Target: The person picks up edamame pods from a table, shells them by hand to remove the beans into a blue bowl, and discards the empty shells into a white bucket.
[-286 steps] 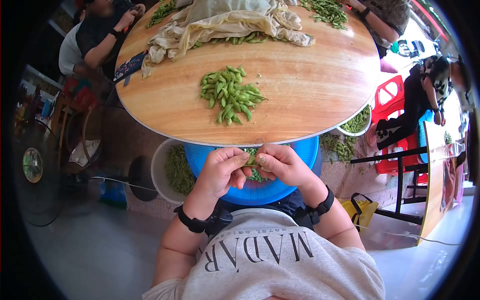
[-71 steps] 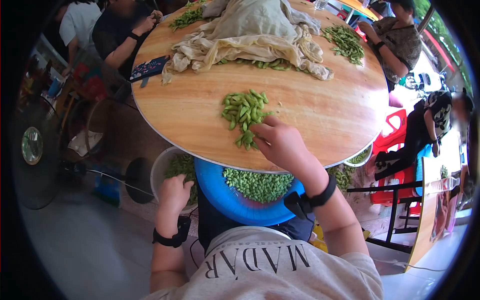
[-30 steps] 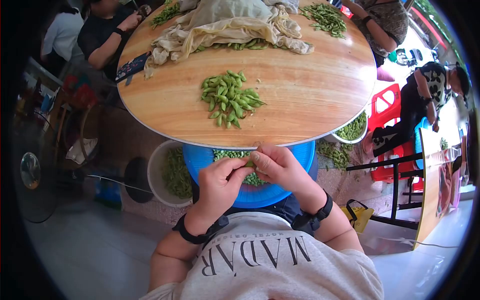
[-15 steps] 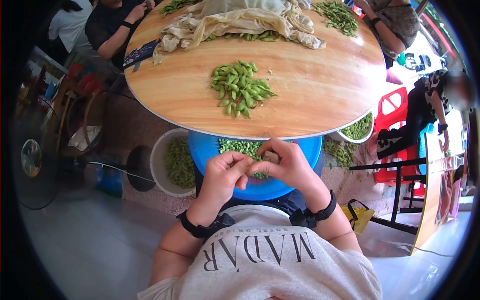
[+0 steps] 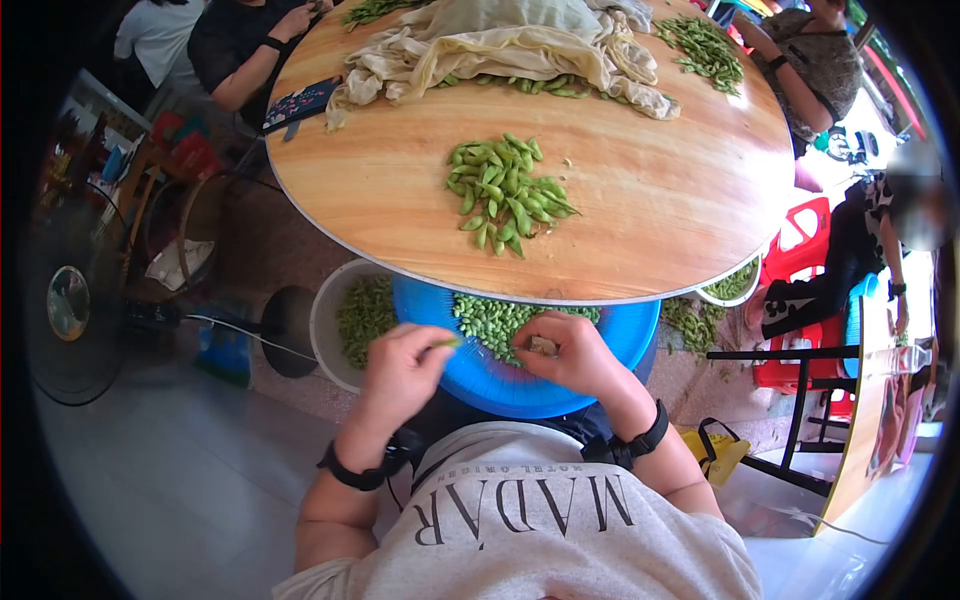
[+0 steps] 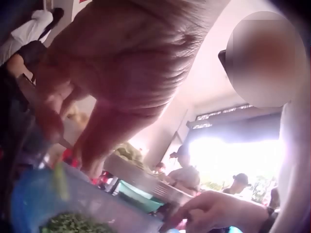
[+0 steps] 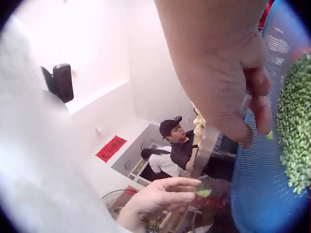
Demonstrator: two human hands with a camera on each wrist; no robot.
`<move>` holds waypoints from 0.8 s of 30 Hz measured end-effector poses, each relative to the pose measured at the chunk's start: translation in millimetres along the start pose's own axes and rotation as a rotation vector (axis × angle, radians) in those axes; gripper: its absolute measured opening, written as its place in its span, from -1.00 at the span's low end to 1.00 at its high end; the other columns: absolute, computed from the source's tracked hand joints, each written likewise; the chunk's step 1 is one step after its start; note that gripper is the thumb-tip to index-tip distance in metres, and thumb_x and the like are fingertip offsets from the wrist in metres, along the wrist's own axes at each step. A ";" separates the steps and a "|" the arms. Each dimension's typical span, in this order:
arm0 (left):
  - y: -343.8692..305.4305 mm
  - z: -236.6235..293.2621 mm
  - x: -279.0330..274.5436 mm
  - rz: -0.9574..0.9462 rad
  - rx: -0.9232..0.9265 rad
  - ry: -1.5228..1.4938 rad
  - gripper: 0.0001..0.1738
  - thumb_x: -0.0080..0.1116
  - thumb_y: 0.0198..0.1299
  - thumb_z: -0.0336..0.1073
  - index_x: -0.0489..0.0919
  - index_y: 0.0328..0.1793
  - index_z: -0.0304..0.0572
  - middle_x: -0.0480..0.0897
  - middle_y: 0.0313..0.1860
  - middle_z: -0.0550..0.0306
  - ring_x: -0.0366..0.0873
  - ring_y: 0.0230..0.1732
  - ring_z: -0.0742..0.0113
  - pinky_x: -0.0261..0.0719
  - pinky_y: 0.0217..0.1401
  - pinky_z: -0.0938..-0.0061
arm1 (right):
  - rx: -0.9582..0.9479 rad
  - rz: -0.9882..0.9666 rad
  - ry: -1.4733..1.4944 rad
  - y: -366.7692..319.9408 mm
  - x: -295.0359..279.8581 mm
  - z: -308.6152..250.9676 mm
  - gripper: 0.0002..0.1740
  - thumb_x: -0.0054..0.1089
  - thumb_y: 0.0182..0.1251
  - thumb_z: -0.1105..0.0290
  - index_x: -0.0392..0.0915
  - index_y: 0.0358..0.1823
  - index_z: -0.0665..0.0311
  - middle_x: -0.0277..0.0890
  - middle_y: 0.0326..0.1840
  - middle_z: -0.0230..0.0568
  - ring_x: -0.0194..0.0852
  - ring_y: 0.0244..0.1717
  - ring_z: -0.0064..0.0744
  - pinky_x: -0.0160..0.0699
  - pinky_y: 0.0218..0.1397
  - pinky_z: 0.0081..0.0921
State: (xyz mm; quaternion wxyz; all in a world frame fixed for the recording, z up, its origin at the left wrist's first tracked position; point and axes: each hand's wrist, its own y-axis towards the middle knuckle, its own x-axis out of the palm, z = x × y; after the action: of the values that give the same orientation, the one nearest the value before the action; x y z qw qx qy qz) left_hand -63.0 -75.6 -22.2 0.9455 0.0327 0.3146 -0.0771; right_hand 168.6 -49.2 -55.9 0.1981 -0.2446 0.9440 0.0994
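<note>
My left hand (image 5: pixel 400 372) pinches a green edamame pod (image 5: pixel 440 343) between thumb and fingertips, left of the blue plastic basin (image 5: pixel 480 392). In the left wrist view the pod (image 6: pixel 60 182) is blurred. My right hand (image 5: pixel 578 357) hangs over the basin with its fingers curled; a brownish-grey patch shows between thumb and fingers. In the right wrist view a small green piece (image 7: pixel 269 135) shows at those fingertips; I cannot tell whether they hold it. Shelled green beans (image 5: pixel 490 320) lie in the basin. A pile of edamame pods (image 5: pixel 505 190) lies on the wooden table (image 5: pixel 660 215).
A pale bucket (image 5: pixel 322 335) of pods stands left of the basin. Cream cloth (image 5: pixel 520 45) covers a heap farther back on the table. Another pod pile (image 5: pixel 705 50) lies at the far right. Other people sit around. A fan (image 5: pixel 70 300) stands at left, a yellow bag (image 5: pixel 715 450) at right.
My hands, together over the basin half a second ago, are now apart. The left has moved left with the pod. Earlier, my right hand reached to the pile on the table.
</note>
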 end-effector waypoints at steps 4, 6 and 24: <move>16.5 4.4 -32.8 0.152 0.034 0.545 -0.76 0.20 -0.08 -0.51 0.63 -0.21 -0.17 0.52 -0.27 0.05 0.54 -0.38 0.12 0.52 -0.33 0.43 | 0.078 0.028 -0.221 -10.0 0.2 7.2 -0.80 0.22 -0.02 0.43 0.55 -0.32 0.29 0.48 -0.39 0.00 0.49 -0.34 0.01 0.49 -0.29 -0.28; 39.8 10.6 -32.0 0.194 0.212 0.451 -0.76 0.18 -0.06 -0.51 0.62 -0.21 -0.15 0.51 -0.24 0.07 0.54 -0.37 0.13 0.51 -0.32 0.42 | 0.063 -0.040 -0.132 -4.8 -3.9 2.4 -0.81 0.24 -0.01 0.42 0.55 -0.32 0.29 0.49 -0.40 0.00 0.50 -0.34 0.00 0.49 -0.30 -0.28; 117.4 8.3 3.9 -0.065 0.407 0.441 -0.88 0.16 -0.03 -0.49 0.50 -0.32 -0.24 0.48 -0.26 0.02 0.52 -0.27 0.04 0.48 -0.28 0.32 | 0.387 0.170 0.442 -23.5 -71.3 -19.5 -0.79 0.28 0.13 0.39 0.55 -0.28 0.38 0.50 -0.46 -0.43 0.35 -0.41 -0.74 0.33 -0.35 -0.76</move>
State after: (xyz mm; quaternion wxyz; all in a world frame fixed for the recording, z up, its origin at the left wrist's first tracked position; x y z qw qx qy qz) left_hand -35.5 38.8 -16.3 0.8254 0.2275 0.4914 -0.1597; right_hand 231.2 -44.9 -10.3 0.0215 -0.1382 0.9827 -0.1216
